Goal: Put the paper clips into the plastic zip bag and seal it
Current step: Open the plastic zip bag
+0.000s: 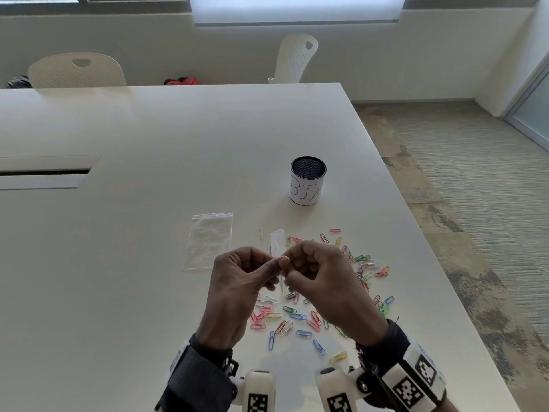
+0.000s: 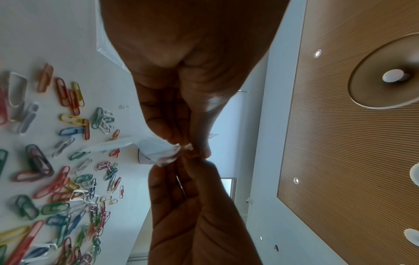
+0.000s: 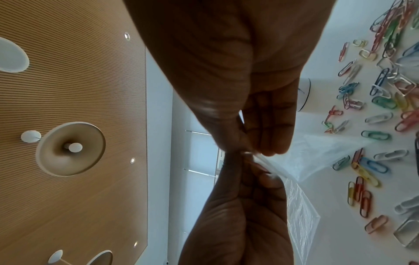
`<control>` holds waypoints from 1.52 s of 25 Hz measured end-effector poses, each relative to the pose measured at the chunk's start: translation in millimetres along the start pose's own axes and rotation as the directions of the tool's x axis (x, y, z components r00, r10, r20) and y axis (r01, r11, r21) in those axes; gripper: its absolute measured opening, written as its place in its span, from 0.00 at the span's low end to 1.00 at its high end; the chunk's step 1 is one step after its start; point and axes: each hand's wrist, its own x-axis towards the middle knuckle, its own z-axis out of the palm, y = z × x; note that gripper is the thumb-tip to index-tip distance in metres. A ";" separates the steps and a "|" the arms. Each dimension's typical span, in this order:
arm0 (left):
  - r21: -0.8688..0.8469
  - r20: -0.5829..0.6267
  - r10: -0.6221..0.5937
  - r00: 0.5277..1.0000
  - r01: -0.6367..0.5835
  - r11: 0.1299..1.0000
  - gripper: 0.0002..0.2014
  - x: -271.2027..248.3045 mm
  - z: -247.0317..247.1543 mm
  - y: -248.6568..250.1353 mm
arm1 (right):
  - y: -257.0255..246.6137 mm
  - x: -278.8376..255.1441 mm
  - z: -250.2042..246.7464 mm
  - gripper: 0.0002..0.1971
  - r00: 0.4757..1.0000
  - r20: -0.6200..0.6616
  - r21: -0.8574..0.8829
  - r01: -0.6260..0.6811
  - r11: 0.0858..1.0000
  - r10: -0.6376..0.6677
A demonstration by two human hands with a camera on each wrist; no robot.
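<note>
Head view: your left hand (image 1: pixel 237 281) and right hand (image 1: pixel 319 281) meet above the white counter (image 1: pixel 148 129), fingers curled, thumb tips close together. Between them you pinch the top edge of a small clear plastic zip bag (image 1: pixel 277 242); it stands edge-on to this camera, so only a thin strip shows above and below the knuckles.

A second clear zip bag (image 1: pixel 209 240) lies flat on the counter, just left of your hands and apart from them.

Loose coloured paper clips (image 1: pixel 297 316) are scattered on the counter beneath and to the right of your hands. I cannot tell if the held bag contains any.

A black mesh cup with a white handwritten paper label (image 1: pixel 307 181) stands upright beyond the clips, well apart from the hands.

Left wrist view: shows what the head view hides: fingertips (image 2: pixel 172 138) of both hands squeeze a crumpled bit of the bag's lip, the body of the bag trailing toward the counter.

Right wrist view: shows the held bag's wide face (image 3: pixel 317 156) fanning out from the pinch toward the clips, and part of the flat bag behind your left hand. It also shows the wood-slat ceiling (image 3: pixel 68 89), unseen from the head.
</note>
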 end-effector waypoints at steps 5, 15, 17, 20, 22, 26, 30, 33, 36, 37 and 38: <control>-0.010 0.016 0.021 1.000 -0.021 1.000 0.11 -3.3 4.9 1.5 | 0.9 -2.0 2.6 0.12 0.998 0.069 0.006 0.008 1.000 -0.008; 0.011 -0.026 0.059 0.998 -0.059 0.998 0.13 -7.0 5.5 0.6 | 2.8 -1.6 2.0 0.02 0.998 -0.031 0.180 -0.041 0.983 0.047; 0.003 -0.031 0.065 0.997 -0.065 0.998 0.11 -10.6 9.5 2.3 | 2.8 -2.8 4.4 0.02 0.995 -0.090 0.177 -0.027 0.984 0.043; -0.014 -0.062 0.058 0.996 -0.059 0.998 0.09 -14.1 11.3 3.8 | 2.9 -2.5 5.1 0.03 0.993 -0.116 0.167 -0.007 0.986 0.027; 0.010 -0.081 0.072 0.994 -0.071 0.997 0.09 -14.6 11.6 3.9 | 3.4 -1.4 4.9 0.04 0.992 -0.121 0.150 0.001 0.989 0.017; 0.193 -0.089 0.154 0.984 -0.134 0.972 0.04 -12.7 8.8 3.4 | 3.5 -1.4 4.5 0.05 0.993 -0.112 0.174 -0.004 0.985 0.024; 0.275 -0.073 0.189 0.979 -0.162 0.948 0.02 -13.7 8.2 6.1 | 3.3 -2.7 3.9 0.05 0.995 -0.090 0.265 -0.021 0.964 0.047; 0.274 -0.110 0.185 0.976 -0.149 0.950 0.02 -15.7 10.7 8.6 | 6.0 -3.3 4.5 0.05 0.993 -0.098 0.337 -0.026 0.941 0.063; 0.270 -0.089 0.158 0.983 -0.129 0.954 0.00 -17.1 10.7 11.4 | 6.2 -4.3 3.2 0.04 0.993 -0.068 0.367 -0.064 0.928 0.096; 0.297 -0.077 0.161 0.984 -0.132 0.946 0.01 -18.1 11.3 12.6 | 5.4 -4.8 3.4 0.04 0.993 -0.074 0.304 -0.063 0.951 0.090; 0.335 -0.065 0.172 0.983 -0.141 0.932 0.03 -19.8 12.0 13.9 | 4.1 -5.4 4.5 0.04 0.993 -0.093 0.209 -0.053 0.977 0.073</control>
